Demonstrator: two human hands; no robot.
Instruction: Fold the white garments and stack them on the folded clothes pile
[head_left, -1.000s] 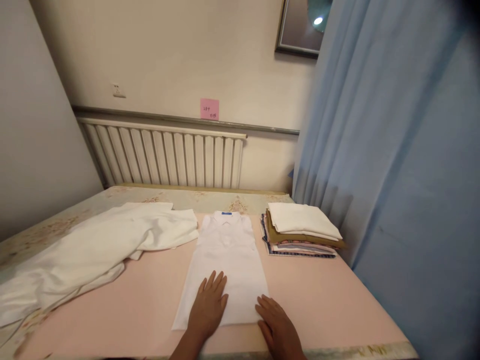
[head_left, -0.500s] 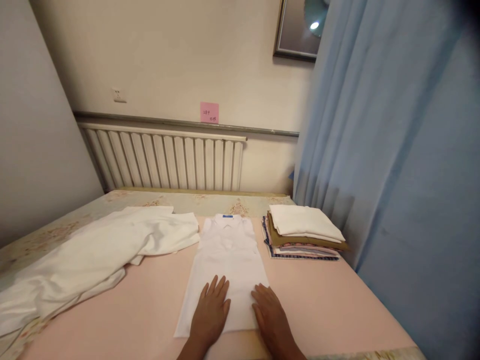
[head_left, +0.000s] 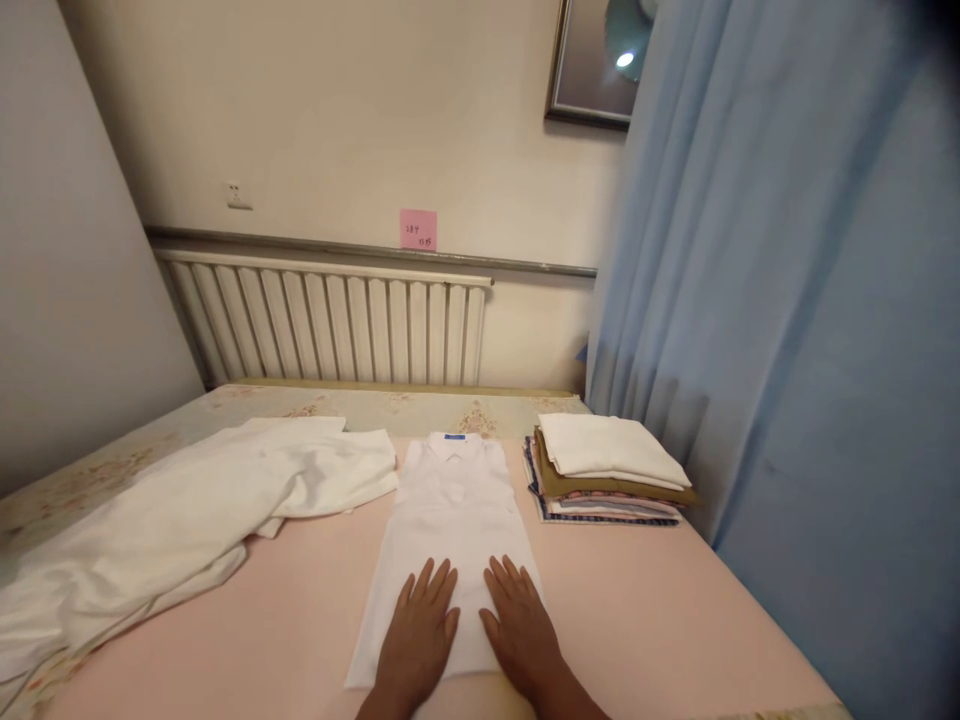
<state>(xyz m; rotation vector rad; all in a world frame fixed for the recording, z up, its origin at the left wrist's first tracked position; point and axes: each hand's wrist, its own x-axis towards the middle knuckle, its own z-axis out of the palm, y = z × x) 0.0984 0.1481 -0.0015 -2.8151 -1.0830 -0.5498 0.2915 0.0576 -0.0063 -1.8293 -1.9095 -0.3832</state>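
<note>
A white shirt point(head_left: 454, 520) lies face up in a long, narrow folded shape, its collar with a blue label pointing away from me. My left hand point(head_left: 421, 625) rests flat on the lower left of the shirt, fingers stretched out. On the lower right, my right hand point(head_left: 519, 622) also lies flat on the cloth with its fingers extended. Neither hand grips anything. The palms hide parts of the shirt's lower end.
Loose white garments point(head_left: 195, 500) spread over the left of the pink sheet point(head_left: 630, 600). A stack of folded clothes point(head_left: 611, 470) sits at right, beside a blue curtain point(head_left: 787, 350). Behind the bed stand a radiator point(head_left: 337, 320) and a wall with a pink note point(head_left: 418, 230).
My right hand has shifted slightly left and away from me, with its fingers straighter on the shirt. The left hand has barely moved. The view has tilted up slightly.
</note>
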